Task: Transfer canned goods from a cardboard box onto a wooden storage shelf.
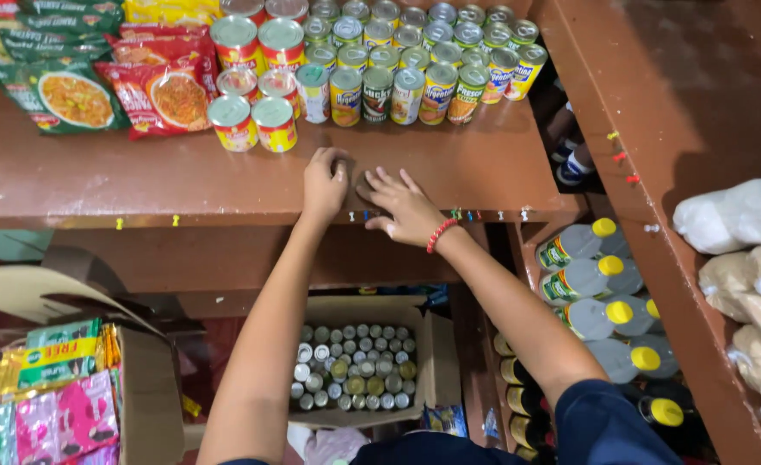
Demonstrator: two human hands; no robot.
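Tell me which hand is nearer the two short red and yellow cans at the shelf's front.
Left. The left hand rests on the shelf just below and right of those cans. The right hand lies farther right, nearer the shelf's front edge.
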